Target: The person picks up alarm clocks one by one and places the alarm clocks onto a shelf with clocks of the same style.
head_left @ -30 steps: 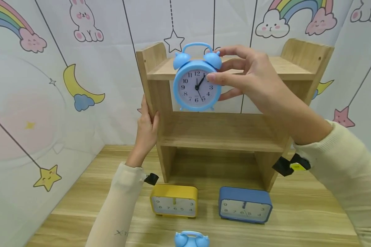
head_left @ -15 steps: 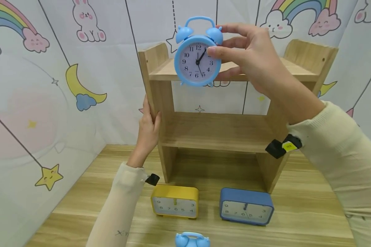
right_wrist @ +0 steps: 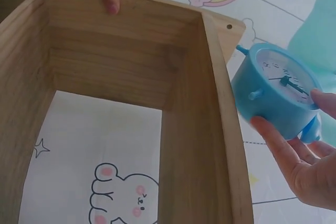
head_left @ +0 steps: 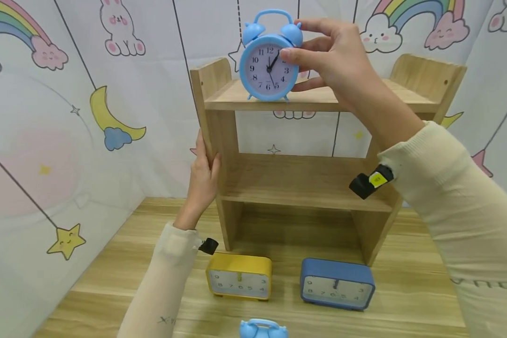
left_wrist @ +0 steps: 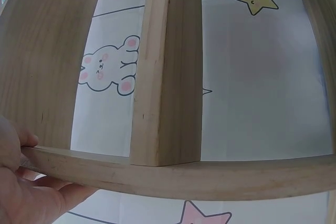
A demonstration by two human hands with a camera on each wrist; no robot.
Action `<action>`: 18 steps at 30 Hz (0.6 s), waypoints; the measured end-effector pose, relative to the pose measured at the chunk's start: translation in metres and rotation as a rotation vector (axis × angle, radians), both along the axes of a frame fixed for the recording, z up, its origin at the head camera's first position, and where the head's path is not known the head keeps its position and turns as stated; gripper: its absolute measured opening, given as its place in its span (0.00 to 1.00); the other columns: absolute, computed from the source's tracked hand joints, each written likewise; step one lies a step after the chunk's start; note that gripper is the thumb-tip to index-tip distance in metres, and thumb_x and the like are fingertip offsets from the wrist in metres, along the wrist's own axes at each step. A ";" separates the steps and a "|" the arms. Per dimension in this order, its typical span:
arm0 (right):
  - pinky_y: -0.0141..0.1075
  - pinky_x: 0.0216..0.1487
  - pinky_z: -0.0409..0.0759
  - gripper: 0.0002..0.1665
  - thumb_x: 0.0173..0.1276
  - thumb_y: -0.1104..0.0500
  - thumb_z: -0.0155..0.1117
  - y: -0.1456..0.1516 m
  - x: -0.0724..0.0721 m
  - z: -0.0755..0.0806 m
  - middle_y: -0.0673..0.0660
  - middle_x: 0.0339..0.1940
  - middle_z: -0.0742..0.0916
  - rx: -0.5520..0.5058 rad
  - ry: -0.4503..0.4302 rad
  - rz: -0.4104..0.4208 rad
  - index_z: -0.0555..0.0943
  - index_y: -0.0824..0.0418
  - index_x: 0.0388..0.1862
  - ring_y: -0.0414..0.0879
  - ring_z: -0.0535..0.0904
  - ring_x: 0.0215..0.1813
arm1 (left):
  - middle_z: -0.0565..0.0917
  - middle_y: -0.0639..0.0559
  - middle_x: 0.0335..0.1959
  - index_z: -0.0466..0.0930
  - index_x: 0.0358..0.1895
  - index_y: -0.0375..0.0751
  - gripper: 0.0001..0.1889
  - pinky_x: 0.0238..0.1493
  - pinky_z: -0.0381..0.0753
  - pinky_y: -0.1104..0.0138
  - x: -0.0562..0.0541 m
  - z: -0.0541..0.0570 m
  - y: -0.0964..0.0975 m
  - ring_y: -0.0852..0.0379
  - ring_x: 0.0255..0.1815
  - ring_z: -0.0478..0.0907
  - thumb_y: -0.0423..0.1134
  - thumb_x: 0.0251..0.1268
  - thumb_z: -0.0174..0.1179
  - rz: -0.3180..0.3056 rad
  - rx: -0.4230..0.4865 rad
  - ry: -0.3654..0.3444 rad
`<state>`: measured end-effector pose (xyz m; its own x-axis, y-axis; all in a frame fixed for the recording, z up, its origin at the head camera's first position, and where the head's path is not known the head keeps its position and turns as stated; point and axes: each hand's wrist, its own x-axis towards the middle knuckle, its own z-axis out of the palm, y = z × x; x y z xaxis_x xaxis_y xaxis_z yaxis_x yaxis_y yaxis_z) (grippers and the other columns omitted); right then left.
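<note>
A light blue twin-bell alarm clock is upright at the front edge of the top board of a wooden shelf. My right hand grips it from its right side, thumb on the dial and fingers behind. In the right wrist view the clock is beside the top board, its small feet right at the wood. My left hand holds the shelf's left side panel. The left wrist view has the thumb of that hand on one face of the panel and fingers on the other.
On the wooden table in front of the shelf stand a yellow rectangular clock and a blue rectangular clock. A second light blue alarm clock is cut off by the bottom edge. A patterned white curtain hangs behind.
My right hand has raised the alarm clock from in front of the upper opening to the level of the top board, then moved it slightly further up. The left hand stays on the side panel.
</note>
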<state>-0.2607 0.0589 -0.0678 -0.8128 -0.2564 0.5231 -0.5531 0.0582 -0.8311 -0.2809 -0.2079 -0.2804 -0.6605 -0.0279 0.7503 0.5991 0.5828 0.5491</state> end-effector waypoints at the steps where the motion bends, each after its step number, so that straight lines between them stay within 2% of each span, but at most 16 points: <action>1: 0.39 0.35 0.84 0.39 0.63 0.63 0.73 -0.001 -0.002 0.000 0.63 0.55 0.82 0.001 -0.004 -0.001 0.71 0.56 0.73 0.52 0.82 0.45 | 0.66 0.24 0.67 0.36 0.81 0.43 0.34 0.53 0.78 0.43 0.000 0.001 -0.001 0.33 0.58 0.76 0.35 0.81 0.44 0.002 -0.001 0.000; 6: 0.40 0.35 0.84 0.39 0.63 0.63 0.73 -0.005 -0.010 0.001 0.63 0.55 0.82 0.005 -0.029 -0.006 0.70 0.56 0.73 0.52 0.82 0.46 | 0.64 0.26 0.69 0.36 0.81 0.43 0.34 0.55 0.77 0.44 0.000 0.002 -0.003 0.34 0.60 0.75 0.34 0.81 0.43 -0.004 -0.007 0.007; 18: 0.40 0.35 0.85 0.40 0.65 0.62 0.71 -0.012 -0.026 -0.001 0.63 0.55 0.81 0.015 -0.076 -0.008 0.68 0.55 0.75 0.52 0.82 0.47 | 0.67 0.24 0.66 0.36 0.81 0.41 0.34 0.55 0.77 0.43 0.000 0.000 -0.002 0.33 0.58 0.76 0.35 0.81 0.44 -0.024 0.013 -0.003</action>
